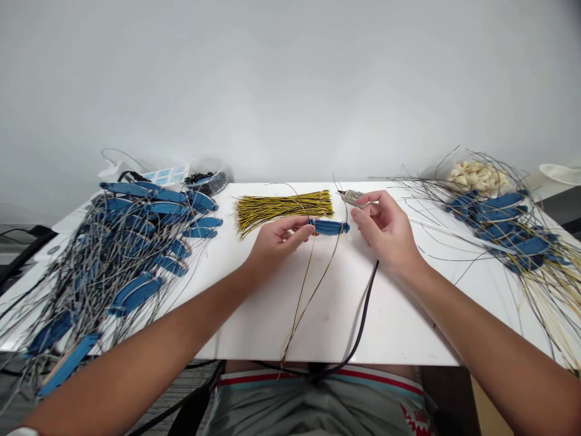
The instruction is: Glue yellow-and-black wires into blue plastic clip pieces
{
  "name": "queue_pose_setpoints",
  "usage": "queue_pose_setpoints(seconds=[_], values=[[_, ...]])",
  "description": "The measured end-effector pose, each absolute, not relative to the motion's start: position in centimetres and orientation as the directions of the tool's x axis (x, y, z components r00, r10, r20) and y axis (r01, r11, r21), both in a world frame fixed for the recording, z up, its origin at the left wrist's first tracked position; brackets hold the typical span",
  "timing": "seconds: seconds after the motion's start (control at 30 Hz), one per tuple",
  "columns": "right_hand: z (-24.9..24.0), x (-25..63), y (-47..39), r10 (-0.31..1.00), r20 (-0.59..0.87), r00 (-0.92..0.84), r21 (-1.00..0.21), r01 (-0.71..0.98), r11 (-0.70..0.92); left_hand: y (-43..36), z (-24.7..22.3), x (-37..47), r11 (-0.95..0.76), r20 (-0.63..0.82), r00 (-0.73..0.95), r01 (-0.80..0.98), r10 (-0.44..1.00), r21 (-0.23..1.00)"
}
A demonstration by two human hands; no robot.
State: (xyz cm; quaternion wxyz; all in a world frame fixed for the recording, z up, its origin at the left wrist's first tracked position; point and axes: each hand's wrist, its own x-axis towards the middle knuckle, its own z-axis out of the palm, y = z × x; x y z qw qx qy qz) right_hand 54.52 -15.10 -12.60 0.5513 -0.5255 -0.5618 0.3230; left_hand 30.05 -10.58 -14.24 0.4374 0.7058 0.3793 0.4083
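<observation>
My left hand [285, 238] pinches one end of a short, blue, slightly curved strip [330, 227] above the white table. Two thin yellow-and-black wires [305, 284] trail from the strip toward the table's front edge, and dark wire ends poke up behind it. Close to the strip's other end, my right hand [385, 225] has its thumb and forefinger together; what lies between them is too small to make out. Just behind those fingers is a pale, dark-tipped tool [352, 197], partly hidden. Beyond my left hand lies a bundle of yellow-and-black wires [284, 209].
At left, a large heap of blue strips with grey wires [136, 242] overhangs the front edge. More blue strips with wires [512, 227] lie at right. Tubs of black pieces [202, 180] and cream pieces [479, 175] stand behind. A black cable [365, 309] crosses the front edge.
</observation>
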Motion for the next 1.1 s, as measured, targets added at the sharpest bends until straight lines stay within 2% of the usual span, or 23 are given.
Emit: queue_pose_setpoints(seconds=[0.13, 0.27, 0.57, 0.73, 0.8, 0.93, 1.1], values=[[-12.3, 54.9, -15.4, 0.934, 0.357, -0.029, -0.859, 0.382, 0.340, -10.6, -14.1, 30.0, -0.405, 0.284, 0.419, 0.236, 0.863, 0.883], [-12.3, 55.3, -15.4, 0.950, 0.264, -0.165, -0.821, 0.479, 0.311, -10.6, -13.8, 30.1, -0.485, 0.337, 0.464, 0.247, 0.819, 0.839], [-12.8, 55.4, -15.2, 0.966, 0.214, -0.148, -0.817, 0.515, 0.260, -11.2, -13.9, 30.4, -0.470, 0.281, 0.537, 0.254, 0.796, 0.845], [-12.0, 55.5, -15.4, 0.958, 0.241, -0.157, -0.807, 0.515, 0.288, -11.1, -13.9, 30.3, -0.484, 0.291, 0.542, 0.257, 0.789, 0.836], [-11.5, 55.6, -15.4, 0.932, 0.285, -0.222, -0.757, 0.544, 0.361, -11.1, -13.9, 30.2, -0.495, 0.302, 0.537, 0.258, 0.787, 0.830], [-10.9, 56.0, -15.1, 0.841, 0.403, -0.361, -0.571, 0.619, 0.539, -10.9, -13.9, 30.2, -0.509, 0.322, 0.530, 0.252, 0.785, 0.823], [-11.2, 56.3, -14.6, 0.838, 0.414, -0.354, -0.579, 0.608, 0.543, -10.9, -14.1, 30.1, -0.482, 0.294, 0.528, 0.262, 0.797, 0.836]])
